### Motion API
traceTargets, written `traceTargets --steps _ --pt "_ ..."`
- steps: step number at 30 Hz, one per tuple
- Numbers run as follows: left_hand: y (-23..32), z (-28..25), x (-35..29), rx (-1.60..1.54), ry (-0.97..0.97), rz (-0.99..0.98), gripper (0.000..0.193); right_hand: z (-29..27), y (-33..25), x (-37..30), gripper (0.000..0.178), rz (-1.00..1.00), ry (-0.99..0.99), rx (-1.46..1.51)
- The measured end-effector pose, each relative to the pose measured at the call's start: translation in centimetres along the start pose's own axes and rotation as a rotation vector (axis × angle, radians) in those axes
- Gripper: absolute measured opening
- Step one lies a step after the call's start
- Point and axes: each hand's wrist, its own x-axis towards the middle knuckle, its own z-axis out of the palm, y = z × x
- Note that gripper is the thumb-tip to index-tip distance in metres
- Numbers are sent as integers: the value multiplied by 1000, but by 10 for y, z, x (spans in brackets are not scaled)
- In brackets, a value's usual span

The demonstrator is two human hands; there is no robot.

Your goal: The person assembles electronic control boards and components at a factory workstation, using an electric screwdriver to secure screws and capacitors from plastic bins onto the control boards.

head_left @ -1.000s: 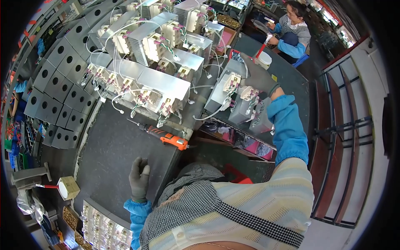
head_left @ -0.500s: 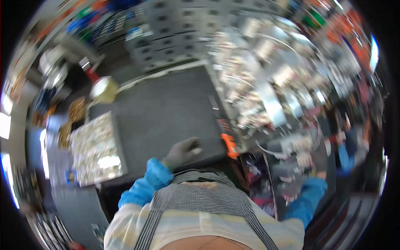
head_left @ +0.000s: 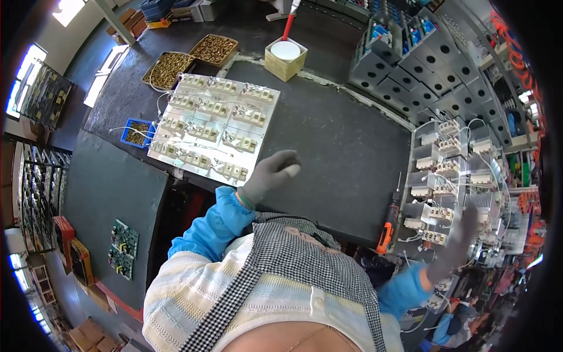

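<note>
My left hand (head_left: 271,178), in a grey glove, hovers over the dark bench mat beside a white-topped panel (head_left: 211,126). Its fingers curve loosely with the thumb apart, and nothing is in it. That panel carries rows of cream terminal-block parts on shiny plates. Over at the right, my gloved right hand (head_left: 454,249) is stretched out above metal heatsink assemblies (head_left: 448,167) with cream blocks and white wires. It is blurred, and I see nothing held in it. Between the hands lies an orange-and-black electric screwdriver (head_left: 387,226) near the mat's right edge.
A pale square tub (head_left: 285,58) with a white lid and a red-handled brush stands at the back. Brown trays of brass-coloured small parts (head_left: 214,49) and a blue tray (head_left: 138,133) lie left. Grey drawer boxes (head_left: 410,76) stand far right. A green circuit board (head_left: 124,249) rests lower left.
The view has swung left, so the bench contents appear turned and shifted right. My left hand is now beside the panel; my right hand stretches forward over the heatsinks.
</note>
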Motion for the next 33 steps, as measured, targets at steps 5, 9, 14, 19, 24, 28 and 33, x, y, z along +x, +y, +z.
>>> traceTargets --steps 5,9,14,19,24,28,33 --pt "24 -52 -20 -267 62 -78 50 263 -118 -20 58 -59 -1166 722" --pt "41 -74 -39 -269 12 -140 48 399 -183 -42 57 -224 -1364 713" --pt "42 -103 -50 -280 -3 -221 49 531 -191 -72 81 -606 -1375 532" --pt "59 -89 -46 -383 -41 -225 55 513 -222 -62 78 -643 -1390 376" --pt "55 -81 -26 -386 -74 -203 60 449 -181 -41 64 -345 -1244 291" --pt "35 -65 -13 -499 -6 -228 65 357 -129 -17 62 -116 -912 340" --pt "31 -10 43 -685 -40 -70 72 222 -113 -1 65 100 -733 496"
